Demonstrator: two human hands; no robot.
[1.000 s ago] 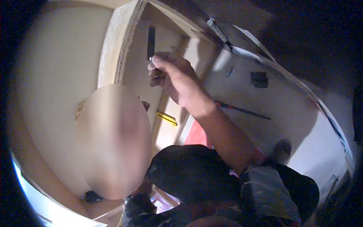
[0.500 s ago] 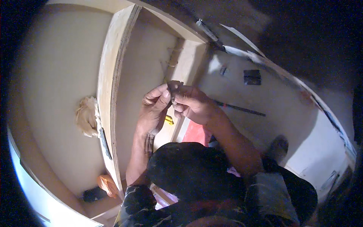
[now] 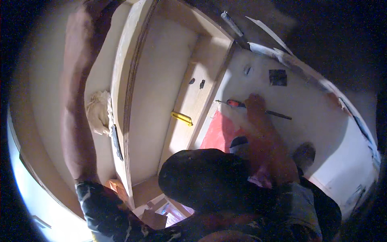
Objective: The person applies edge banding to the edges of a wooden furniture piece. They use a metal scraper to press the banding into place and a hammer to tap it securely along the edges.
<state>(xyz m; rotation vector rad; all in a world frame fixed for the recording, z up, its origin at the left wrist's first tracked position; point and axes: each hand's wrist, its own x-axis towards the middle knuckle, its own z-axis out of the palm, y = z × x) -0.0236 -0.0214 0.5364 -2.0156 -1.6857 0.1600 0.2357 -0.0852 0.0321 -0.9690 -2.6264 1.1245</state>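
Observation:
My left arm reaches up along the left side; my left hand (image 3: pixel 98 5) is cut off by the top edge, so its fingers do not show. My right hand (image 3: pixel 256 105) is low over the white surface, dim and in shadow, beside a red-and-black tool handle (image 3: pixel 235 103) with a thin shaft. A dark rod (image 3: pixel 279 115) runs out from its other side. Whether the fingers grip either is unclear. Two small dark pieces (image 3: pixel 202 84) lie on the wooden ledge, and a yellow utility knife (image 3: pixel 182 118) rests nearer to me.
An upright plywood panel (image 3: pixel 131 68) divides the wooden frame. Crumpled beige paper or cloth (image 3: pixel 98 115) is left of it, with an orange bag (image 3: pixel 116 186) below. Right of the frame are a red sheet (image 3: pixel 217 131) and a black square (image 3: pixel 277 77) on the white surface (image 3: pixel 322 117).
My hands, together around a small dark thing earlier, have parted: left toward the upper left, right onto the white surface. Two dark pieces now show on the ledge, and the knife is uncovered.

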